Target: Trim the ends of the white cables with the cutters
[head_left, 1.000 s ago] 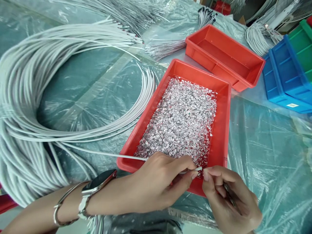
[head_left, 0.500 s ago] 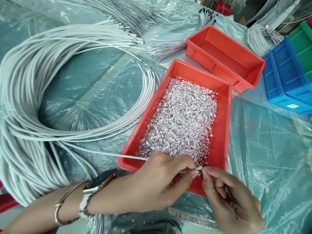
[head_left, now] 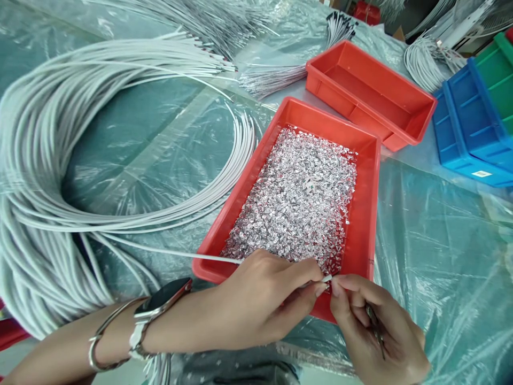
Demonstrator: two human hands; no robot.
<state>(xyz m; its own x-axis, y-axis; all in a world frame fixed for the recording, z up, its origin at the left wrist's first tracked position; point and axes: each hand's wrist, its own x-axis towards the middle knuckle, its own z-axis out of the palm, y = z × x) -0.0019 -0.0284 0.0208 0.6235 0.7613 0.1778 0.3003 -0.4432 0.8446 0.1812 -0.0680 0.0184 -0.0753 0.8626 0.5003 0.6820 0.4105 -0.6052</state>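
Far beyond the fingers and off to their left, a great coil of white cables (head_left: 60, 160) is spread over the plastic-covered worktop (head_left: 433, 240). Beyond the fingers again, toward the right, an empty red bin (head_left: 371, 91) and a blue bin (head_left: 468, 128) are seen. Directly behind the fingertips a red tray (head_left: 256, 176) is set, filled with small silver foil scraps (head_left: 300, 198).

The left hand (head_left: 256, 305) is closed on a single white cable (head_left: 160, 250), which is pinched between thumb and forefinger so that only its short tip (head_left: 327, 278) shows past them, just over the tray's near rim. The right hand (head_left: 380, 331) is brought up against that tip, its thumb and forefinger pressed together on it; a thin dark tool (head_left: 374, 326), perhaps tweezers, is tucked in the palm.

A slip is judged possible: so little of the tip is exposed that the pinch could lose it, or a pulled scrap could be dropped outside the tray onto the worktop.

Against the earlier frame, the right fingertips are found closer to the left ones, and less of the tip is left showing; the tray and coil are unchanged.
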